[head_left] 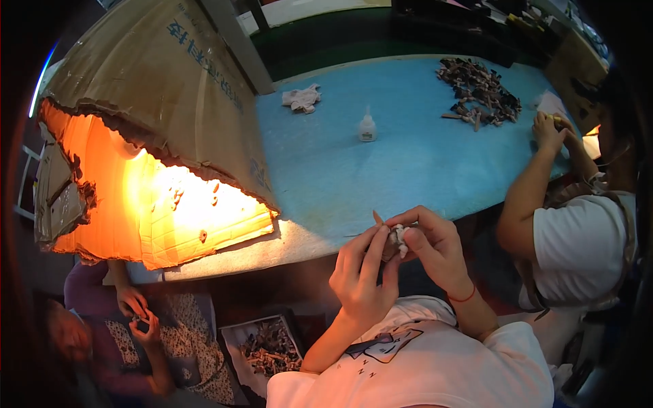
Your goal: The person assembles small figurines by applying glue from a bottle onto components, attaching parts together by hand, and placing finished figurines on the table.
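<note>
My left hand (362, 275) and my right hand (439, 253) come together just off the near edge of the blue-topped table. Between their fingertips is a small white and brownish piece (396, 243), partly covered by the fingers. A pointed tan tip (377, 217) sticks up beside the left fingers; whether it belongs to the same piece I cannot tell. Both hands are closed, fingers bent in around the piece. Beyond them on the table stands a small white dropper bottle (367, 128), upright, touched by neither hand.
A torn cardboard box (170, 88), lit brightly inside, stands at left with several small pieces in it. A crumpled white cloth (301, 99) and a heap of small brown pieces (478, 92) lie farther back. Co-workers sit right and lower left; a box of similar pieces (269, 347) stands below.
</note>
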### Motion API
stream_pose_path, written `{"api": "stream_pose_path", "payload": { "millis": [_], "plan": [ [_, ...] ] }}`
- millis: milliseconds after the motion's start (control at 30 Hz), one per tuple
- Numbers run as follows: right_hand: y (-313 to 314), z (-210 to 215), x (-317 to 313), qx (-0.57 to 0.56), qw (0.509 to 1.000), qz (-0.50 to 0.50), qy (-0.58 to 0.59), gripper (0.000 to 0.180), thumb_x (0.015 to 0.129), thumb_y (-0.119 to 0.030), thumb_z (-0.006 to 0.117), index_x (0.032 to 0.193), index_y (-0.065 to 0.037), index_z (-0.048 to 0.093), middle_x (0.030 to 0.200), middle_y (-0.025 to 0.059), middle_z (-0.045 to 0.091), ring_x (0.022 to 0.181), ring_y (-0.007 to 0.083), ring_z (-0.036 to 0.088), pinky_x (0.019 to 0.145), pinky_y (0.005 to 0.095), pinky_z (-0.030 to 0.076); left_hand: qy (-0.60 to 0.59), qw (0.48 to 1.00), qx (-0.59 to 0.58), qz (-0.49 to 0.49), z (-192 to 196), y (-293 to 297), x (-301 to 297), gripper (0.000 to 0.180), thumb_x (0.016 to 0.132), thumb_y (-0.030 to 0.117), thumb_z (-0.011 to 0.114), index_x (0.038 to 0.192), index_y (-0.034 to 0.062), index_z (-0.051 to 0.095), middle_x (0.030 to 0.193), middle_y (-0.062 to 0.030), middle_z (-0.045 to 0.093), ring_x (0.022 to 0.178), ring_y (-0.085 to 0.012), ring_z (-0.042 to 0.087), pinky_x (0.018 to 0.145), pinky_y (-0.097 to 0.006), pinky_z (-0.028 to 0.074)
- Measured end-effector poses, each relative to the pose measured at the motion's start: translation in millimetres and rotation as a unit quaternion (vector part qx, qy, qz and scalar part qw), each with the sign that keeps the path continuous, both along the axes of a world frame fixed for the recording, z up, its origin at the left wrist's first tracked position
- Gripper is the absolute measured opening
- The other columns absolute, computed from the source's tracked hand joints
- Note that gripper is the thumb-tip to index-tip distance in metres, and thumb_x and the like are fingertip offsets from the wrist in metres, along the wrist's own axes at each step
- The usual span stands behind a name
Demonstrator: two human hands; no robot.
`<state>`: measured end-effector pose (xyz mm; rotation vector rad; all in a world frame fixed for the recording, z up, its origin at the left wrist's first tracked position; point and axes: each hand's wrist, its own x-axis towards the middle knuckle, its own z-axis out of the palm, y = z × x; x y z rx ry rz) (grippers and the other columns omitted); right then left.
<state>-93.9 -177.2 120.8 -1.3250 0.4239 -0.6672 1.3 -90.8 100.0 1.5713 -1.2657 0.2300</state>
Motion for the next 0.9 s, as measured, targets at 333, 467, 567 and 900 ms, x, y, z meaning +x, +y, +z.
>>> {"api": "stream_pose_path", "payload": {
  "millis": [333,467,567,900],
  "plan": [
    [-56.3,-3.1,7.1,-0.203,0.960,-0.135,0.135,0.019,0.082,-0.010,0.053,0.098,-0.001,0.058,0.077,0.0091,0.063,0.061,0.0111,0.061,0.050,0.0224,0.047,0.543,0.827,-0.041,-0.142,-13.6,26.3,29.5,0.024,0.087,0.007,0.045,0.102,-0.0092,0.052,0.095,-0.0146,0.057,0.076,-0.0223,0.060,0.054,-0.025,0.051],
    [-108.6,-30.7,47.2,-0.255,0.936,-0.182,0.160,0.023,0.077,-0.014,0.060,0.095,0.000,0.059,0.078,0.0086,0.060,0.068,0.0125,0.057,0.054,0.0252,0.047,0.591,0.788,-0.063,-0.162,-17.0,42.8,31.4,0.029,0.089,0.014,0.040,0.103,-0.0096,0.050,0.096,-0.0192,0.056,0.072,-0.0274,0.059,0.047,-0.033,0.053],
    [-132.4,-59.7,74.5,-0.418,0.854,-0.223,0.214,0.031,0.074,-0.019,0.064,0.099,-0.002,0.058,0.086,0.0108,0.056,0.072,0.0175,0.055,0.063,0.0297,0.047,0.615,0.762,-0.076,-0.188,-20.4,49.8,31.2,0.030,0.090,0.015,0.040,0.103,-0.0094,0.050,0.096,-0.0195,0.056,0.072,-0.0280,0.059,0.047,-0.034,0.053],
    [-118.4,-53.7,71.9,-0.197,0.972,-0.109,0.067,0.024,0.075,-0.012,0.061,0.090,0.003,0.050,0.090,0.0132,0.058,0.076,0.0189,0.059,0.069,0.0279,0.048,0.574,0.805,-0.047,-0.142,-19.1,59.2,26.8,0.025,0.083,0.007,0.052,0.102,-0.0083,0.052,0.091,-0.0164,0.057,0.071,-0.0227,0.060,0.052,-0.030,0.054]
  ]
}}
